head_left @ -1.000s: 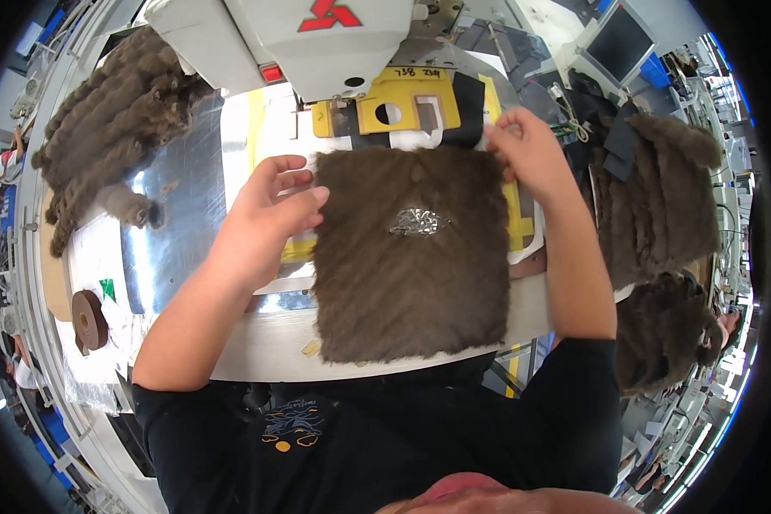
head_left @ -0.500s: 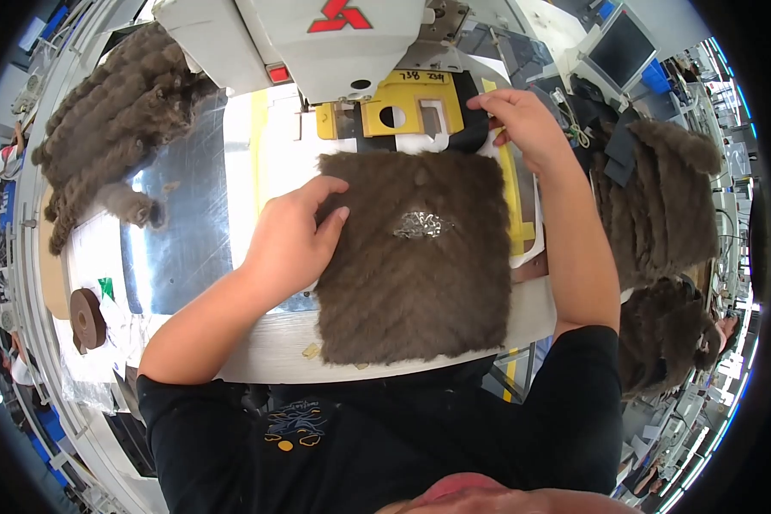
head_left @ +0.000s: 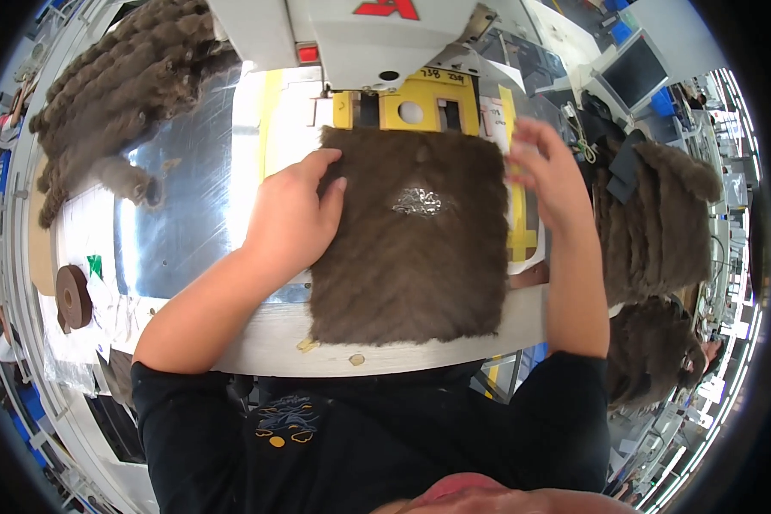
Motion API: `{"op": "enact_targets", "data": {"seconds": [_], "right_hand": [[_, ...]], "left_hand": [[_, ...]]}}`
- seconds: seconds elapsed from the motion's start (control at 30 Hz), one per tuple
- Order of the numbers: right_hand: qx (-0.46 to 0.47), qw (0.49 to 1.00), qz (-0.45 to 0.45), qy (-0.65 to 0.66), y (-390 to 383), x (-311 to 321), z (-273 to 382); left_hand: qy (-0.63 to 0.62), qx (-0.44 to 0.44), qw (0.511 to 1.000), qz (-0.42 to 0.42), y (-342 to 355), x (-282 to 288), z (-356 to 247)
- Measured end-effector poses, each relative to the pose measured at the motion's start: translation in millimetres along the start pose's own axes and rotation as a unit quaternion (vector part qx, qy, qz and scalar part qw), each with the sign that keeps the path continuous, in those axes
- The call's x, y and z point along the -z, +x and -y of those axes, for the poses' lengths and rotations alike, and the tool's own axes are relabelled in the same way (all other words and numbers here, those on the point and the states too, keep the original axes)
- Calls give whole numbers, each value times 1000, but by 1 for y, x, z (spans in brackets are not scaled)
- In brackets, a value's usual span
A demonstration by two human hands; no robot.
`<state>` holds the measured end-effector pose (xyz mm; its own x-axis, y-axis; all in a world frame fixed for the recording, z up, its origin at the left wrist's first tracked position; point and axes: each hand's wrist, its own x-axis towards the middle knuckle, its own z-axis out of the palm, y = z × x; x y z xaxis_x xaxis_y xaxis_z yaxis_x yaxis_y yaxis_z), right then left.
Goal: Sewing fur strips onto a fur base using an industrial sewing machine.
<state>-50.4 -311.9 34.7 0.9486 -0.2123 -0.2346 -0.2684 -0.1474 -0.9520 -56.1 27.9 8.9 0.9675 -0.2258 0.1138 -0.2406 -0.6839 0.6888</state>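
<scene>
A dark brown fur panel (head_left: 411, 274), roughly square, lies on the pale work surface, with a small shiny clear patch (head_left: 420, 202) on its upper middle. My left hand (head_left: 293, 201) rests at the panel's upper left edge; thumb and index finger are apart, their tips on the fur, and the other fingers are hidden. Beside the upper right edge is my right hand (head_left: 548, 171), its fingers blurred by motion. At the panel's far edge, a yellow template with cut-outs (head_left: 391, 111) sits below the white sewing machine head (head_left: 360, 43).
Brown fur pieces (head_left: 120, 103) are heaped at the far left, and more fur (head_left: 655, 223) hangs at the right. A shiny metal plate (head_left: 180, 197) and a brown tape roll (head_left: 73, 295) lie left. Beyond my right hand stands a dark screen (head_left: 632, 68).
The fur panel has slid toward the machine along with my left hand, now meeting the yellow template. My right hand has drawn back from the template's right side toward the panel's edge. The view shifted slightly.
</scene>
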Motion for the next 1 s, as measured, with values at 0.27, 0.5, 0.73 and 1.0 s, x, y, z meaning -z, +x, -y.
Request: {"op": "enact_targets", "data": {"seconds": [0.27,0.5,0.73,1.0], "right_hand": [[-64,995,64,46,-45,4,-17],[87,952,10,-292,-29,-19,-18],[96,926,-18,-364,-23,-26,7],[89,943,-29,-318,-28,-18,-6]], "left_hand": [[-8,-13,1000,6,2,-3,-1],[40,-19,999,-16,1,0,2],[44,-9,999,7,13,0,1],[-33,-171,981,-81,-11,4,-12]]}}
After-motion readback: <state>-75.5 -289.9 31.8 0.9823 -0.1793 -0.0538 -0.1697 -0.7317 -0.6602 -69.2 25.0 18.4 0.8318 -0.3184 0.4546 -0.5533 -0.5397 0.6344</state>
